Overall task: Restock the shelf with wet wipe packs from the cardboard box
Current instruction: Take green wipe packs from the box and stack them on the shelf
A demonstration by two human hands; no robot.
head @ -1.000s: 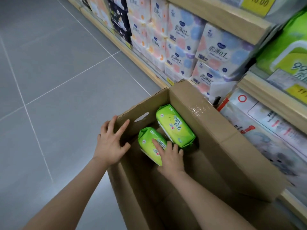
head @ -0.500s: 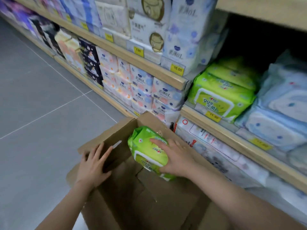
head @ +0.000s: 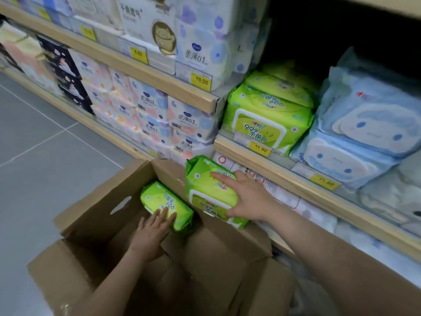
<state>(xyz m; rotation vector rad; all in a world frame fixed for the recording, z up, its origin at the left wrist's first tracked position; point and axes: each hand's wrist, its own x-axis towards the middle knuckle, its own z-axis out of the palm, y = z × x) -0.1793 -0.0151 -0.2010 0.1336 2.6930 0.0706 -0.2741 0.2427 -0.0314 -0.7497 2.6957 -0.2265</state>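
An open cardboard box (head: pixel 91 201) stands on the floor before the shelf. My right hand (head: pixel 247 198) grips a green wet wipe pack (head: pixel 205 185), fingers across its face and thumb under its lower edge, holding it above the box's right rim, below the shelf board (head: pixel 284 173). My left hand (head: pixel 151 233) reaches inside the box, its straight fingers resting on a second green pack (head: pixel 163 202) that leans against the far wall. Matching green packs (head: pixel 268 115) are stacked on the shelf above a yellow price tag.
Blue wet wipe packs (head: pixel 364 133) fill the shelf to the right of the green ones. Tissue packs (head: pixel 148 115) crowd the shelves on the left and the one below. Grey tiled floor (head: pixel 45 156) lies left of the box. The box's flaps stick outward.
My right hand has lifted one green pack out of the box toward the shelf. My left hand left the box's rim and went inside onto the second pack.
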